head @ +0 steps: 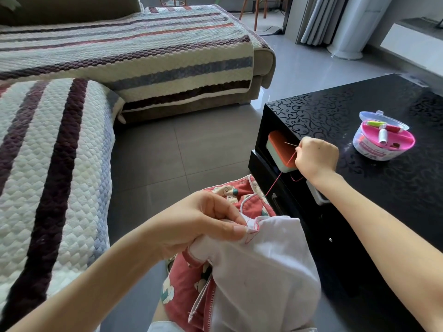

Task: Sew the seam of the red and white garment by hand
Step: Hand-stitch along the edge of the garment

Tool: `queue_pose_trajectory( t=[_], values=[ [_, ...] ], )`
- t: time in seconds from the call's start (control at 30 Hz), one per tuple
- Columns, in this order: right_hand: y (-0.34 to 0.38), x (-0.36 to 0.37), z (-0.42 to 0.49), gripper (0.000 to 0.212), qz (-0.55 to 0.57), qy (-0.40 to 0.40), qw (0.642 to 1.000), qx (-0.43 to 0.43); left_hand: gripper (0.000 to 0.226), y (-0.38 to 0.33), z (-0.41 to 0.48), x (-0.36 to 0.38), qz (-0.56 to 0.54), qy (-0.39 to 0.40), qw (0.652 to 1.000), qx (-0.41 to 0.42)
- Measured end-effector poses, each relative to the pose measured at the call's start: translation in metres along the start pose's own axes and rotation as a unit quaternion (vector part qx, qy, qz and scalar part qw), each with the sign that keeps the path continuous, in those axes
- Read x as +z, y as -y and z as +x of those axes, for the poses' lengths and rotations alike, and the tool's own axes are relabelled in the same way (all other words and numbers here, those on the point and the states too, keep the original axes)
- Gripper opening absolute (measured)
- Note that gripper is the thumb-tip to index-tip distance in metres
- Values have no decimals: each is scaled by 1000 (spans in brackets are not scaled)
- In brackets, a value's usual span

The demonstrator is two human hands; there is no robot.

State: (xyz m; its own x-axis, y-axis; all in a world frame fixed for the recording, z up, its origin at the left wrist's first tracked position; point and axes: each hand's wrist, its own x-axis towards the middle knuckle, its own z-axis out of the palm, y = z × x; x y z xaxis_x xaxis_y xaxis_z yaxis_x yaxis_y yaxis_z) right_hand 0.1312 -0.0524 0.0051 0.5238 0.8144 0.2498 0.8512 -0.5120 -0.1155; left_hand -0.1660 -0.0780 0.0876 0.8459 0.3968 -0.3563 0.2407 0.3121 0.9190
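The red and white garment (251,271) lies on my lap at the bottom middle, white lining side up, with red printed fabric around it. My left hand (203,224) pinches its seam edge between thumb and fingers. My right hand (315,158) is raised up and to the right, over the edge of the black table, and pinches a thin needle (291,144) that points up and left. A red thread (279,178) runs taut from the needle down to the seam by my left thumb.
A black glossy coffee table (359,111) stands at the right, with a round sewing kit box (383,140) holding thread spools on it. An orange and white box (280,154) sits in the table's open shelf. A sofa with a striped quilted cover (72,152) fills the left.
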Motion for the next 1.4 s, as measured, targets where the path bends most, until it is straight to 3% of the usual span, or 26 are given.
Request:
queue_pose_trajectory(
  t=[0.07, 0.13, 0.17, 0.23, 0.3, 0.37, 0.43, 0.57, 0.67, 0.73, 0.9, 0.97, 1.03, 1.1, 1.2, 1.27, 1.4],
  values=[
    [1, -1, -5, 22, 21, 42, 999, 17, 12, 0, 0, 0, -14, -1, 1000, 3],
    [13, -15, -17, 23, 173, 82, 981, -11, 11, -1, 0, -1, -18, -9, 1000, 6],
    [22, -29, -29, 22, 286, 119, 950, -38, 11, -1, 0, -1, -17, -15, 1000, 5],
    [41, -62, -57, 18, 469, 250, 841, -105, 10, -1, 2, -2, -16, -22, 1000, 3],
    [50, -83, -80, 19, 510, 367, 758, -172, 8, -1, 4, -2, -15, -21, 1000, 4],
    [53, -87, -90, 30, 491, 424, 730, -215, 9, -1, 5, -2, -14, -17, 1000, 10],
    [51, -83, -91, 46, 484, 443, 721, -223, 10, -1, 5, -2, -13, -16, 1000, 14],
    [50, -87, -91, 15, 515, 464, 688, -216, 8, 0, 5, -2, -18, -18, 1000, 13],
    [49, -90, -88, 11, 539, 460, 676, -205, 8, 0, 5, -1, -8, -11, 1000, 13],
    [52, -93, -83, 14, 525, 429, 706, -206, 10, -1, 5, 0, -5, -1, 1000, 8],
    [50, -80, -57, 16, 367, 223, 876, -220, 10, 0, 3, 2, 4, 2, 1000, -6],
    [50, -75, -56, 18, 320, 159, 906, -227, 9, 1, 3, 2, -1, -9, 1000, -6],
    [53, -72, -61, 16, 316, 127, 911, -233, 10, 1, 3, 1, -3, -6, 1000, -6],
    [55, -74, -69, 11, 381, 154, 883, -229, 11, 2, 2, 1, -5, -2, 1000, -3],
    [50, -82, -83, 20, 506, 299, 778, -224, 11, 4, 2, -1, -25, -17, 999, 9],
    [46, -86, -93, 17, 533, 388, 719, -221, 8, 6, 2, -3, -36, -28, 999, 13],
    [44, -88, -103, 5, 538, 440, 692, -198, 6, 7, 2, -5, -41, -48, 998, 14]
  ],
)
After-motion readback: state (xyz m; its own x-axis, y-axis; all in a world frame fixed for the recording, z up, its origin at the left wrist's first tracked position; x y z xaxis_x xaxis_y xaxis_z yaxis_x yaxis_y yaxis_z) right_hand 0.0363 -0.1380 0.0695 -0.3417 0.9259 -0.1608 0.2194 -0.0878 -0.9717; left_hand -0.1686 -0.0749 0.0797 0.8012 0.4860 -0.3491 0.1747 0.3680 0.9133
